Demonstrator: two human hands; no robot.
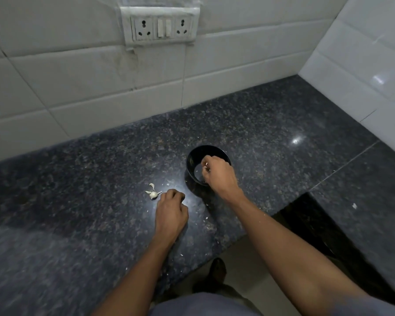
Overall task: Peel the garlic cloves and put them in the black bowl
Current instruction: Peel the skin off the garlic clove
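Note:
A small black bowl (193, 159) stands on the dark granite counter (78, 179). My right hand (219, 173) hovers over the bowl's near side, fingers pinched around something small and pale, probably a garlic clove (205, 164). What lies inside the bowl is hidden by the hand. My left hand (170, 209) rests on the counter with its fingers curled, just right of a garlic piece with loose papery skin (153, 193). Whether the left fingers hold anything does not show.
White tiled walls rise behind and to the right, with a socket panel (161, 26) high on the back wall. Small skin flakes (206, 218) dot the counter. The counter's front edge steps back at the right, showing floor and my foot (217, 269) below.

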